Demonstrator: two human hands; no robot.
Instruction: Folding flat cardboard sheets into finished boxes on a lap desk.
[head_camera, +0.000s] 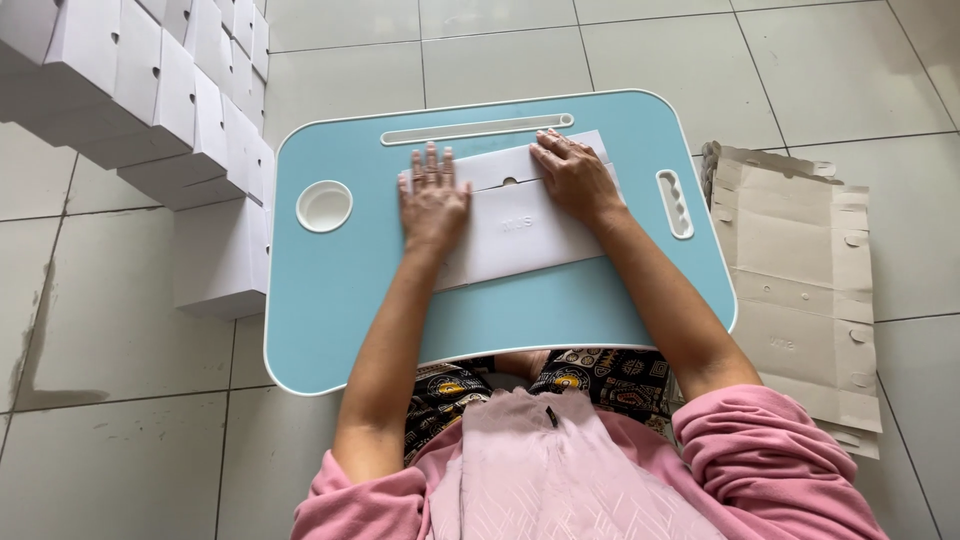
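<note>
Seated on a tiled floor (620, 50), you press both hands flat onto a white cardboard box blank (520, 225) lying across the middle of a light blue lap table (330, 290) with a white rim. Your left hand (433, 200) lies palm down on the blank's left end, fingers straight and close together, gripping nothing. Your right hand (573, 175) rests palm down on the upper right part of the blank, fingers spread slightly toward the far edge, likewise clasping nothing (whether either thumb hooks under an edge cannot be told from this view). The blank's upper flap shows a small half-round notch between your two hands.

On the table, a round white cup recess (324, 206) sits to the left of the blank, a long narrow slot (476, 130) runs along the far edge just beyond your fingertips, and a short handle cut-out (675, 204) lies to the right.

To your left, folded white boxes (150, 90) stand stacked in rows on the floor, the nearest one just beside the table's left edge. To your right, a pile of flat, unfolded cardboard sheets (800, 270) lies on the tiles beside the table. Pink sleeves are pushed up above both elbows.
</note>
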